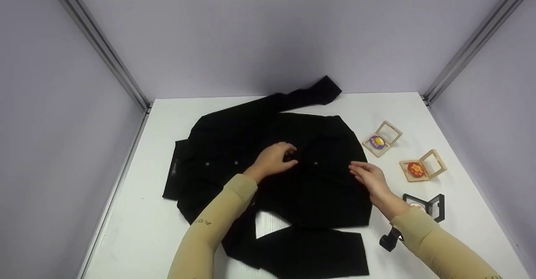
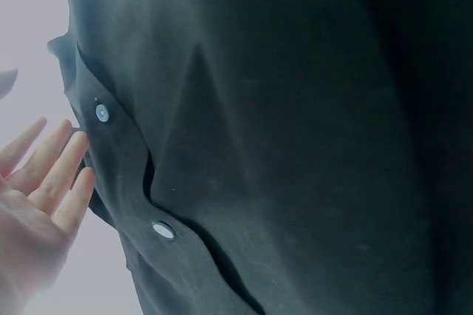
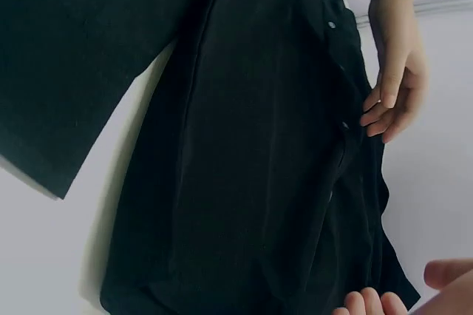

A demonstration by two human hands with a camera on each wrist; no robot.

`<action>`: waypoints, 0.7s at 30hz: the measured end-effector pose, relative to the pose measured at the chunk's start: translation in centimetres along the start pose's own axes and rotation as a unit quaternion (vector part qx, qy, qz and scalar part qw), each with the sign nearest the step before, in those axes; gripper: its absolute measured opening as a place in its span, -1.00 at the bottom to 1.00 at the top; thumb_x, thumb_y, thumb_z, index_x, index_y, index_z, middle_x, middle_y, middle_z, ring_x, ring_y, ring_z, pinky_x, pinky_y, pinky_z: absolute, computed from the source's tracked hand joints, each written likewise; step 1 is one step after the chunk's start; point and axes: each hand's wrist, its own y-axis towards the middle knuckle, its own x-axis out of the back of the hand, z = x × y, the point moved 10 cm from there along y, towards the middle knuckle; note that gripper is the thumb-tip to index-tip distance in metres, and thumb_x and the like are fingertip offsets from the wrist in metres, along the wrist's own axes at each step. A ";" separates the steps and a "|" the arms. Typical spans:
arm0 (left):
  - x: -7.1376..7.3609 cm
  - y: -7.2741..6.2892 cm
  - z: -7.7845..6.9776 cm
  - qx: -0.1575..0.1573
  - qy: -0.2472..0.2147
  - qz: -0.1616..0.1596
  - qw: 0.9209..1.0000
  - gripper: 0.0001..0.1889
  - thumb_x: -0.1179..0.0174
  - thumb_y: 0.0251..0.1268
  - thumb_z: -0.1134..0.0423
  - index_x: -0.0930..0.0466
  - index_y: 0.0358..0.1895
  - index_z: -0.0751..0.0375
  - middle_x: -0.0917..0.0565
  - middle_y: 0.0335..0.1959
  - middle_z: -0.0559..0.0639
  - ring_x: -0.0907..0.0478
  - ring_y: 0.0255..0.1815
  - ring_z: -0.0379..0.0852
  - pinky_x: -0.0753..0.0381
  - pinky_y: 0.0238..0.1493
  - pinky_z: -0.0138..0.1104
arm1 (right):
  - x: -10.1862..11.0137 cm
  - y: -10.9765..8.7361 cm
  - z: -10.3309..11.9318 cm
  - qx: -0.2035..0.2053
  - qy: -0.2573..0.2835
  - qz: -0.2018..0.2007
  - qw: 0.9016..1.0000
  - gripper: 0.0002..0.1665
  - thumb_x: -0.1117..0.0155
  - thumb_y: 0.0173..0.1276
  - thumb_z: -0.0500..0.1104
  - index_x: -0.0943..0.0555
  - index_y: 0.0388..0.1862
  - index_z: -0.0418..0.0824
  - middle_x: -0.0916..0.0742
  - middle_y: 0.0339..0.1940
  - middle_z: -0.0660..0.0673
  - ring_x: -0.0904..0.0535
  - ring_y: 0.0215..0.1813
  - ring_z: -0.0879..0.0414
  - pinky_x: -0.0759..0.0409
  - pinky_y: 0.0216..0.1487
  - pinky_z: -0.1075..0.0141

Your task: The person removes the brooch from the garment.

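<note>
A black button-up shirt [image 1: 335,203] lies spread on the white table, its hem end to the right. One sleeve [image 1: 310,96] stretches along the far side, the other [image 1: 318,251] along the near side. My left hand [image 1: 274,158] is over the middle of the shirt, near the button line, with fingers loosely bent and nothing between them. At the hem edge is my right hand [image 1: 372,181], fingers nearly straight, thumb apart from them in the right wrist view. Whether either hand touches the cloth I cannot tell. Pale buttons [image 2: 162,231] show along the front placket.
To the right stand two opened wooden cases, one with a purple round piece [image 1: 377,142], one with a red round piece [image 1: 416,169]. A black opened case [image 1: 438,207] and a small black object [image 1: 390,240] lie beside my right forearm. Grey walls enclose the table [image 1: 125,237].
</note>
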 end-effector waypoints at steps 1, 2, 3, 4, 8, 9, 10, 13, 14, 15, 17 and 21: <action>0.0 -0.2 0.0 0.000 -0.003 0.000 1.000 -0.54 -0.36 0.45 0.03 -0.65 0.29 0.15 -0.74 0.15 0.08 -0.72 0.14 -0.01 -0.70 0.25 -0.15 | 0.0 0.1 0.0 0.003 -0.013 -0.001 1.000 -0.48 -0.19 0.63 -0.21 -0.49 0.41 -0.52 -0.78 -0.23 0.31 -0.69 -0.13 0.48 -0.64 0.06 0.54; 0.1 -0.4 0.1 -0.001 -0.006 0.000 1.000 -0.54 -0.36 0.45 0.04 -0.65 0.29 0.16 -0.75 0.14 0.08 -0.72 0.14 0.00 -0.70 0.25 -0.14 | -0.1 0.1 0.0 0.006 -0.027 -0.001 1.000 -0.48 -0.20 0.62 -0.20 -0.50 0.40 -0.52 -0.79 -0.21 0.29 -0.69 -0.14 0.48 -0.63 0.05 0.55; 0.1 -0.6 0.1 -0.001 -0.008 -0.001 1.000 -0.55 -0.36 0.45 0.04 -0.65 0.28 0.16 -0.75 0.14 0.09 -0.72 0.14 0.00 -0.70 0.25 -0.14 | 0.0 0.2 -0.1 0.008 -0.038 -0.002 0.999 -0.48 -0.22 0.61 -0.20 -0.52 0.38 -0.52 -0.80 -0.20 0.27 -0.68 -0.14 0.47 -0.63 0.03 0.54; 0.1 -0.7 0.2 -0.001 -0.007 -0.001 1.000 -0.55 -0.36 0.45 0.04 -0.65 0.28 0.16 -0.75 0.13 0.08 -0.72 0.14 0.00 -0.70 0.25 -0.14 | 0.1 0.3 -0.2 0.010 -0.050 -0.002 0.999 -0.49 -0.23 0.60 -0.20 -0.53 0.37 -0.51 -0.81 -0.17 0.24 -0.68 -0.14 0.47 -0.63 0.02 0.55; 0.3 -1.4 0.9 0.006 -0.001 0.002 1.000 -0.55 -0.35 0.45 0.03 -0.64 0.29 0.15 -0.75 0.12 0.06 -0.71 0.14 -0.01 -0.69 0.27 -0.15 | 0.6 0.6 -0.3 0.024 -0.100 -0.015 0.995 -0.51 -0.26 0.57 -0.22 -0.56 0.31 -0.53 -0.83 -0.07 0.08 -0.62 -0.18 0.50 -0.58 -0.05 0.57; 0.4 -1.5 1.1 0.008 0.001 0.003 1.000 -0.54 -0.35 0.46 0.03 -0.64 0.29 0.15 -0.74 0.12 0.06 -0.71 0.15 -0.01 -0.69 0.28 -0.15 | 0.8 0.6 -0.2 0.030 -0.117 -0.021 0.992 -0.52 -0.27 0.56 -0.22 -0.58 0.30 -0.53 -0.84 -0.05 0.03 -0.60 -0.19 0.51 -0.56 -0.06 0.58; 0.5 -1.7 1.3 0.011 0.002 0.003 1.000 -0.54 -0.35 0.46 0.03 -0.64 0.30 0.15 -0.74 0.12 0.06 -0.71 0.15 -0.01 -0.69 0.28 -0.15 | 1.0 0.7 -0.2 0.036 -0.134 -0.025 0.990 -0.52 -0.28 0.55 -0.21 -0.59 0.28 -0.53 -0.85 -0.03 -0.03 -0.58 -0.19 0.52 -0.53 -0.06 0.59; 0.8 -2.1 1.7 0.011 0.000 0.000 1.000 -0.54 -0.35 0.45 0.04 -0.64 0.29 0.17 -0.74 0.13 0.08 -0.71 0.15 0.02 -0.69 0.27 -0.12 | 1.8 0.7 -0.1 0.047 -0.176 -0.041 0.982 -0.54 -0.29 0.54 -0.21 -0.62 0.25 -0.53 -0.84 0.06 -0.21 -0.55 -0.17 0.48 -0.49 -0.05 0.58; 0.9 -2.2 1.8 0.009 -0.001 -0.002 1.000 -0.54 -0.36 0.45 0.05 -0.65 0.29 0.18 -0.74 0.13 0.09 -0.72 0.15 0.03 -0.69 0.27 -0.11 | 2.1 0.7 -0.1 0.049 -0.189 -0.043 0.980 -0.54 -0.30 0.54 -0.20 -0.63 0.24 -0.52 -0.83 0.09 -0.25 -0.55 -0.15 0.47 -0.47 -0.04 0.56; 1.0 -2.4 1.9 0.007 -0.001 -0.004 1.000 -0.55 -0.36 0.45 0.05 -0.65 0.28 0.18 -0.75 0.13 0.10 -0.72 0.15 0.04 -0.69 0.27 -0.11 | 2.3 0.7 -0.2 0.050 -0.199 -0.046 0.978 -0.54 -0.30 0.53 -0.19 -0.63 0.23 -0.52 -0.82 0.11 -0.28 -0.55 -0.13 0.45 -0.47 -0.03 0.55; 1.1 -2.7 2.1 0.005 -0.001 -0.006 1.000 -0.55 -0.36 0.45 0.05 -0.65 0.28 0.19 -0.75 0.13 0.11 -0.71 0.15 0.04 -0.69 0.27 -0.11 | 2.7 0.7 -0.4 0.048 -0.212 -0.046 0.975 -0.53 -0.29 0.53 -0.18 -0.63 0.24 -0.51 -0.80 0.13 -0.33 -0.55 -0.11 0.41 -0.48 -0.03 0.52; 1.4 -3.3 2.6 0.003 -0.004 -0.012 1.000 -0.55 -0.36 0.44 0.04 -0.66 0.27 0.20 -0.75 0.12 0.11 -0.71 0.14 0.05 -0.69 0.26 -0.10 | 3.6 0.7 -0.6 0.054 -0.233 -0.045 0.970 -0.53 -0.29 0.53 -0.19 -0.62 0.23 -0.53 -0.79 0.12 -0.38 -0.54 -0.14 0.43 -0.49 -0.09 0.53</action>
